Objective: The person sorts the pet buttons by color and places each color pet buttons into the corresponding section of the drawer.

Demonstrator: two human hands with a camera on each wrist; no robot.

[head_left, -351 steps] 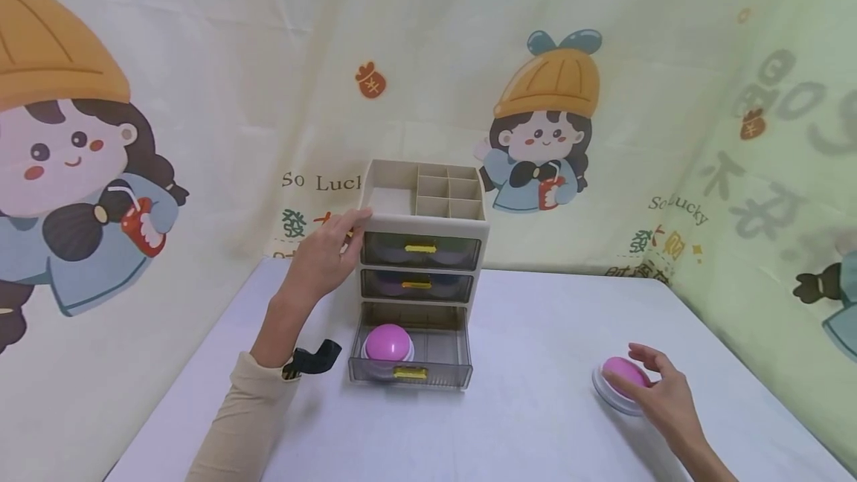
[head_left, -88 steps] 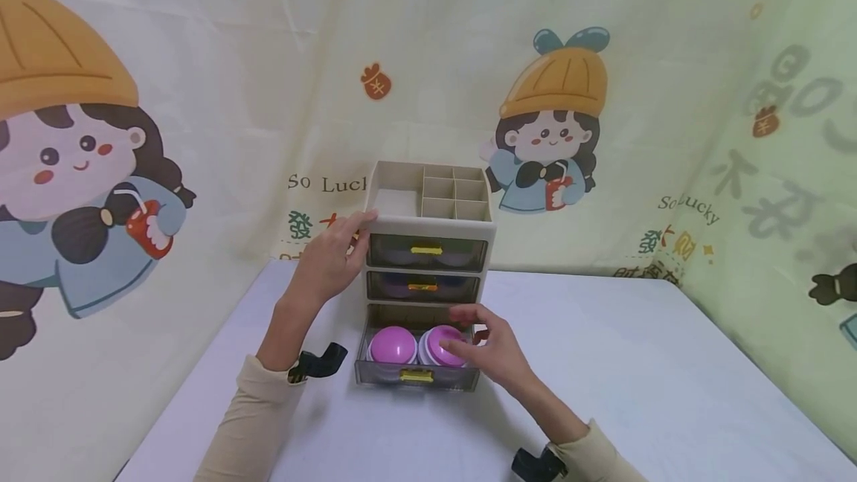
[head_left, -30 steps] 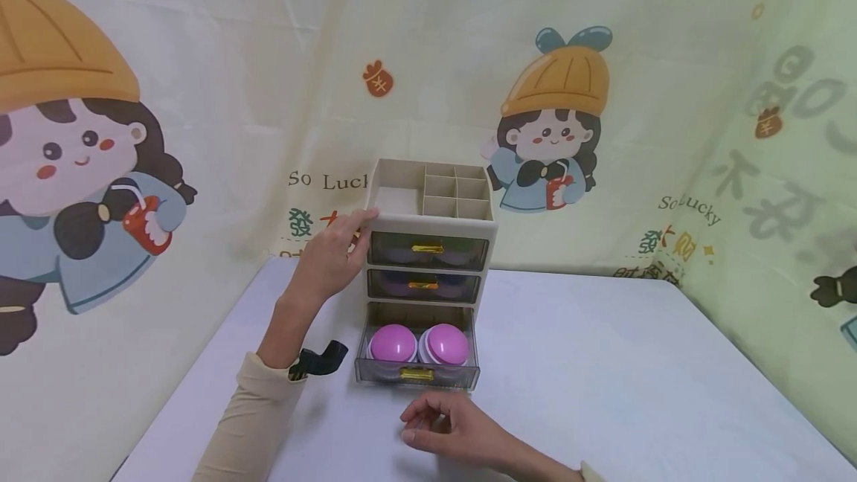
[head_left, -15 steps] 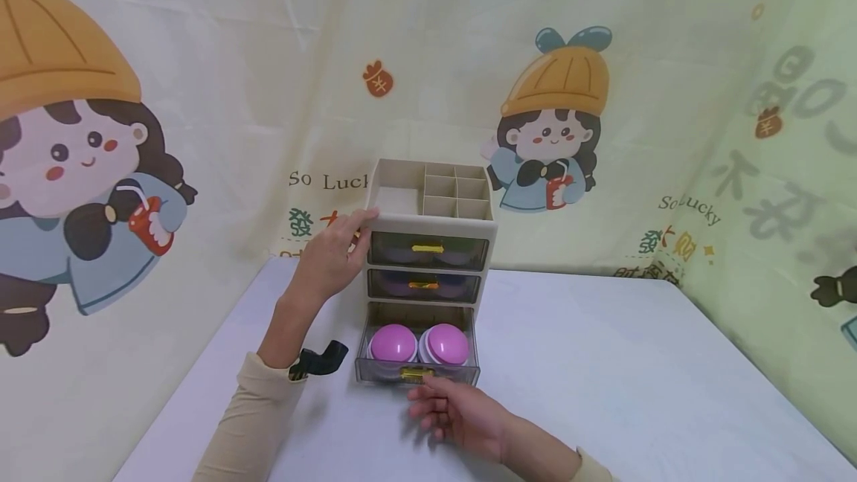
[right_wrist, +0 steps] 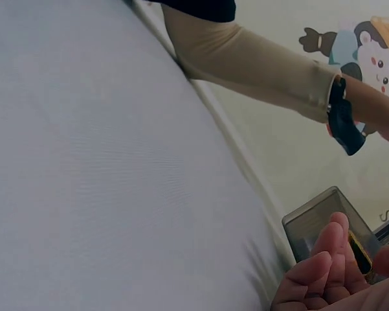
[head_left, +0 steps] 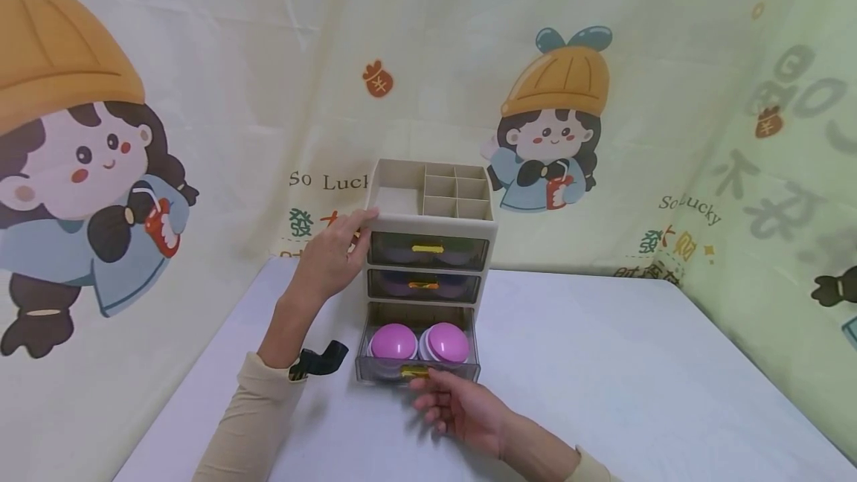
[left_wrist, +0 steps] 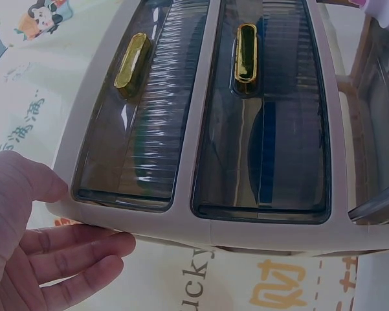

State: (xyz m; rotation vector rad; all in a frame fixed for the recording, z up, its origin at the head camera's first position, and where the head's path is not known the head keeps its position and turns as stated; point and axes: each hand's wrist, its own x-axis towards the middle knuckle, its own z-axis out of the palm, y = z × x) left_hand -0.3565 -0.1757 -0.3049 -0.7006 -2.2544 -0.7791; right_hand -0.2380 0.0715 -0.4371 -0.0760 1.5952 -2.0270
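A beige desktop drawer cabinet (head_left: 428, 227) stands on the table. Its lowest drawer (head_left: 465, 374) is pulled out and bears two pink-domed, white-based round containers, one on the left (head_left: 393, 341) and one on the right (head_left: 447, 342). My left hand (head_left: 331, 255) holds the cabinet's upper left corner; in the left wrist view the thumb (left_wrist: 48, 184) lies on the front frame, with the other fingers around the side. My right hand (head_left: 465, 407) is at the lowest drawer's yellow handle (head_left: 413, 372), thumb and forefinger on either side of it in the right wrist view (right_wrist: 359, 253).
Both upper drawers, the top one (head_left: 462, 253) and the middle one (head_left: 462, 286), are pushed in, with dim round shapes behind their smoky fronts. The cabinet's top tray (head_left: 398, 195) has several compartments. A white table (head_left: 602, 363) spreads to the right, before a printed curtain (head_left: 435, 21).
The second pink container has come from the table's right side into the drawer and been let go. My right hand then moved down to the drawer handle. The left hand keeps its hold.
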